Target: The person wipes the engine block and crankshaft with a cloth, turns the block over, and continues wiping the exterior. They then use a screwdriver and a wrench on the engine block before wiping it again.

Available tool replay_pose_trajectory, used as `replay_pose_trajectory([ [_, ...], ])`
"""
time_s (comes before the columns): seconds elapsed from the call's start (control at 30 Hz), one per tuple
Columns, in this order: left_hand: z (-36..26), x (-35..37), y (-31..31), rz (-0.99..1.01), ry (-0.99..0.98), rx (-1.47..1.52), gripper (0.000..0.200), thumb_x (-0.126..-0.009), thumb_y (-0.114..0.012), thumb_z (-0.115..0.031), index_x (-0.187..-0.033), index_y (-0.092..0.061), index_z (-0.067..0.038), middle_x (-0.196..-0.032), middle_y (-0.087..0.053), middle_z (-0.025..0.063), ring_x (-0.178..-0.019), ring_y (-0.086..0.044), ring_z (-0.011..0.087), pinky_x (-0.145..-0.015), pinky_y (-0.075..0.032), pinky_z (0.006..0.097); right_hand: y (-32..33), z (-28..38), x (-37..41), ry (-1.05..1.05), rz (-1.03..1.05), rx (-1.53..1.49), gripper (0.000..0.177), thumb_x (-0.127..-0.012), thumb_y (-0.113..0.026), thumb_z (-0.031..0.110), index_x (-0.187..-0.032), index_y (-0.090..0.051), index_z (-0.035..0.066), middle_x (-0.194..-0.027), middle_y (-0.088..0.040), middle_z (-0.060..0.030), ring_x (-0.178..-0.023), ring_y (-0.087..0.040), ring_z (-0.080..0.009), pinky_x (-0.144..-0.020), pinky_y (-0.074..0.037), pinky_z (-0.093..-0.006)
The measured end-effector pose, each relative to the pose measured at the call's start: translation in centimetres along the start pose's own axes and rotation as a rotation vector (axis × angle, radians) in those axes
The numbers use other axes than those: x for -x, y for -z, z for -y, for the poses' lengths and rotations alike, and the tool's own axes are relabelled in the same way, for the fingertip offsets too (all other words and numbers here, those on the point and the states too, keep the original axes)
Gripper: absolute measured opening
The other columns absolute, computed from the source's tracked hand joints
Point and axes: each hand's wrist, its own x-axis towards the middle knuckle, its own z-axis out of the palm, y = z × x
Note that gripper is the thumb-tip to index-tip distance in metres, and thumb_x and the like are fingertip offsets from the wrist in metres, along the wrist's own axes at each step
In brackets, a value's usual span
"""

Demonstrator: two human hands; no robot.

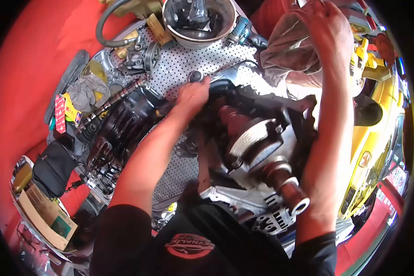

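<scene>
Fingers curled, my left hand (194, 95) is at the far left edge of an engine block (257, 110), beside a small round dark metal part (195, 76). Whatever lies inside that grip is hidden. My right hand (330, 30) is raised at the upper right, closed on a grey cloth rag (292, 46) that hangs down in folds. Between my forearms the block carries a large metal shaft (287, 184), its hollow end pointing toward my body. Below it shows a light cast-metal part with slots (276, 216).
A perforated metal bench top (170, 64) bears a bucket of dark parts (200, 43), a teal power tool (239, 31) and a pulley assembly (145, 55). Dark engine parts (124, 119) and a crumpled grey cloth (87, 92) lie left. A cardboard box (46, 216) and black pouch (54, 170) are lower left.
</scene>
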Motion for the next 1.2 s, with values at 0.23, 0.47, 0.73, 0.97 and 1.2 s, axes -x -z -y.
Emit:
replay_pose_trajectory([
  [0.23, -2.1, -5.6, -3.0, 0.115, -0.058, -0.138, 0.032, -0.101, -0.041, -0.028, -0.114, -0.061, -0.006, -0.105, -0.070, 0.0239, -0.101, -0.067, 0.0434, -0.088, -0.050, 0.0544, 0.5, 1.5, 1.8, -0.012, 0.042, -0.120, 0.025, -0.096, -0.057, 0.021, -0.100, -0.069, 0.000, -0.091, -0.071, -0.0228, -0.088, -0.070, -0.0375, -0.081, -0.054, -0.0472],
  [0.47, -5.0, -4.1, -0.5, 0.219, 0.217, 0.051, 0.035, -0.099, -0.038, -0.018, -0.124, -0.061, -0.008, -0.115, -0.069, 0.0219, -0.107, -0.068, 0.0370, -0.093, -0.052, 0.0487, 1.6, 2.4, 1.7, -0.138, 0.175, -0.290, 0.023, -0.098, -0.056, 0.016, -0.103, -0.069, -0.003, -0.085, -0.071, -0.0222, -0.079, -0.072, -0.0322, -0.074, -0.057, -0.0428],
  [0.73, -4.3, -4.1, -0.5, 0.219, 0.006, -0.120, 0.043, -0.101, -0.033, -0.028, -0.122, -0.062, -0.003, -0.118, -0.069, 0.0206, -0.112, -0.067, 0.0363, -0.099, -0.049, 0.0485, 0.7, 1.6, 2.8, 0.019, 0.149, -0.458, 0.026, -0.099, -0.054, 0.016, -0.104, -0.067, -0.005, -0.082, -0.071, -0.0191, -0.073, -0.072, -0.0259, -0.065, -0.058, -0.0390],
  [0.97, -3.8, -5.0, -2.2, 0.120, 0.029, -0.054, 0.029, -0.097, -0.042, -0.021, -0.117, -0.060, -0.009, -0.113, -0.069, 0.0214, -0.109, -0.067, 0.0388, -0.090, -0.052, 0.0514, -1.1, -0.5, 0.6, 0.087, 0.309, -0.651, 0.027, -0.099, -0.054, 0.018, -0.101, -0.067, -0.005, -0.083, -0.071, -0.0206, -0.077, -0.072, -0.0301, -0.071, -0.057, -0.0417],
  [1.2, -3.3, -5.1, -2.0, 0.125, -0.040, -0.088, 0.032, -0.098, -0.043, -0.027, -0.118, -0.061, -0.009, -0.111, -0.069, 0.0222, -0.107, -0.067, 0.0392, -0.093, -0.051, 0.0514, -0.7, 1.3, 1.3, -0.062, 0.138, -0.233, 0.028, -0.099, -0.054, 0.019, -0.100, -0.068, -0.005, -0.084, -0.071, -0.0221, -0.078, -0.072, -0.0316, -0.073, -0.057, -0.0428],
])
